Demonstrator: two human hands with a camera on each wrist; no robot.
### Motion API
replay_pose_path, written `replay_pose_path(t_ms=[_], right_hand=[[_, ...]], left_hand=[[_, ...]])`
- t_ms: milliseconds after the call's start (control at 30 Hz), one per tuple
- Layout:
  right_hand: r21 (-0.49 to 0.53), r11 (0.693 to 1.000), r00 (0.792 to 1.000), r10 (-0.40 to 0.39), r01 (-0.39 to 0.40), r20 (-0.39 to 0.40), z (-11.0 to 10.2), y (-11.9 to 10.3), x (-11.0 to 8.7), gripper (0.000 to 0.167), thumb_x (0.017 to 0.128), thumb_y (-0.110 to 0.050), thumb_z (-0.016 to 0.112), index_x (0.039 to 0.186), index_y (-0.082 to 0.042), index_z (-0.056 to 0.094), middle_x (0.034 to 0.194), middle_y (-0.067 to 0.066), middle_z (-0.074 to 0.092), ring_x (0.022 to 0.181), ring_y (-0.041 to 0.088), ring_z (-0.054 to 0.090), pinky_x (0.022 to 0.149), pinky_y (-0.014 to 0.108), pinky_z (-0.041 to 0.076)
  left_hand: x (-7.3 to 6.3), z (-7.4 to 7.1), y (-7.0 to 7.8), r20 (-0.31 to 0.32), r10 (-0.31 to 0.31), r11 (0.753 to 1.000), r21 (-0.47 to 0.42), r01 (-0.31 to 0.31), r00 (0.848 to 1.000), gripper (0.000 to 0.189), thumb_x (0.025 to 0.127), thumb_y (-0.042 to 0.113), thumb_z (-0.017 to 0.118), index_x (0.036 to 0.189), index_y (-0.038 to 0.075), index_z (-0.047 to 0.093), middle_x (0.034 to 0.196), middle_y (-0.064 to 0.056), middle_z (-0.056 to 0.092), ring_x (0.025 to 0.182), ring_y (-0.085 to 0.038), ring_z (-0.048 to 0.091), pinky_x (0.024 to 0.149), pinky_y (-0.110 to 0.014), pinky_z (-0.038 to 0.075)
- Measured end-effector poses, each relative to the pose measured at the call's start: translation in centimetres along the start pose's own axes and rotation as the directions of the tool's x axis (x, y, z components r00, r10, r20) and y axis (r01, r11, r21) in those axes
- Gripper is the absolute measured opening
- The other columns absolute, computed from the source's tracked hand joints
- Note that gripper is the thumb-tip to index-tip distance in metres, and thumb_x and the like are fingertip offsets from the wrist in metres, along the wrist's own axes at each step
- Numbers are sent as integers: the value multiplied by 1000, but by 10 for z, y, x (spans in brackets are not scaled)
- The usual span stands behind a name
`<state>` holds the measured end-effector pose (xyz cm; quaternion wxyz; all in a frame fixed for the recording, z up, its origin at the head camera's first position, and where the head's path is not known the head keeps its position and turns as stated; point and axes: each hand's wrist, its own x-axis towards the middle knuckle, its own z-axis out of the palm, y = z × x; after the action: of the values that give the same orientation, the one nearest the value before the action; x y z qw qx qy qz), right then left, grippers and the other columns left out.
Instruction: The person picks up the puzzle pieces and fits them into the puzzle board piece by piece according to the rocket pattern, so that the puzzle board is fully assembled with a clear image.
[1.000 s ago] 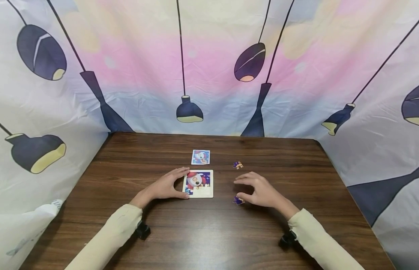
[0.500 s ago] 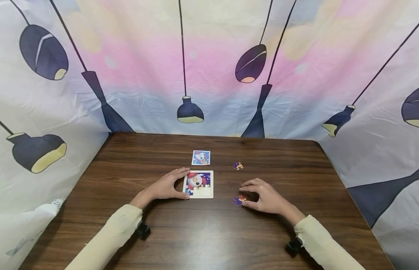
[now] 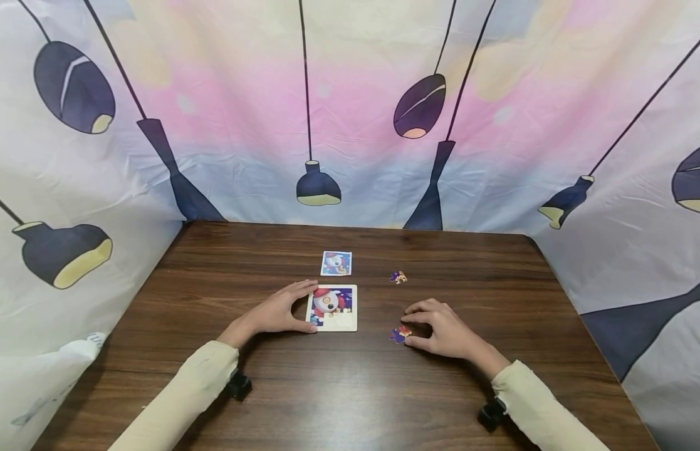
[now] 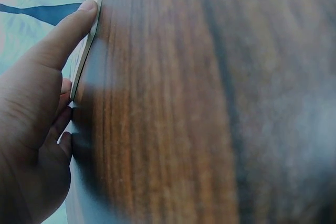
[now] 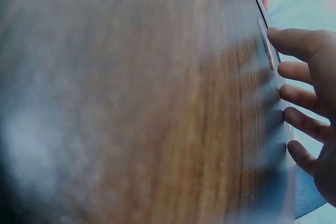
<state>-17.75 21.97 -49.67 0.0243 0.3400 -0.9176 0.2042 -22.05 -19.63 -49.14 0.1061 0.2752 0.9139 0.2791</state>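
Observation:
A square puzzle board [image 3: 339, 324] in a pale frame lies on the table, part of its picture filled and its lower right bare. My left hand [image 3: 277, 308] holds its left side, thumb at the near corner and fingers at the far corner. In the left wrist view the thumb [image 4: 73, 32] rests on the board's edge. My right hand [image 3: 448, 329] is spread loosely beside a purple and red puzzle piece [image 3: 399, 335], with the thumb tip at the piece's right side. From the right wrist view, the fingers [image 5: 302, 95] are apart with nothing pinched.
Behind the board lies a small picture card [image 3: 336, 264] with a similar design. Another purple and orange puzzle piece [image 3: 398, 277] lies farther back on the right. The brown wooden table [image 3: 350, 401] ends at a printed curtain [image 3: 242, 181].
My right hand has drawn back slightly to the right and nearer, uncovering more of the near puzzle piece, then stayed almost still. My left hand and the board have not moved.

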Motion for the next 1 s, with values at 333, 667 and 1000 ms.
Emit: replay_pose_path(t_ms=[333,667,1000], right_hand=[[-12,1000,1000,-8,8,6,3,1,0,40,91,-44,75,125,-22,75,131,-2,63,125,22,53,96,53,43],[-5,999,999,-32,31,-31,5,-1,1,30,92,-39,77,117,-23,80,127,2,66,120,26,56,90,52,44],[-15,996,992,-90,89,-86,6,1,3,24,89,-36,81,108,-20,81,113,-6,73,108,17,64,89,45,50]], left_hand=[[0,0,0,0,-2,1000,1,2,1000,105,79,64,80,159,12,38,166,-11,30,152,-39,27,116,-64,29],[1,1,-1,-3,0,1000,6,0,1000,106,78,66,80,159,12,38,166,-11,30,152,-38,27,116,-64,30],[0,0,0,1,4,1000,1,-4,1000,105,79,65,80,159,12,38,167,-10,30,153,-38,26,116,-64,29]])
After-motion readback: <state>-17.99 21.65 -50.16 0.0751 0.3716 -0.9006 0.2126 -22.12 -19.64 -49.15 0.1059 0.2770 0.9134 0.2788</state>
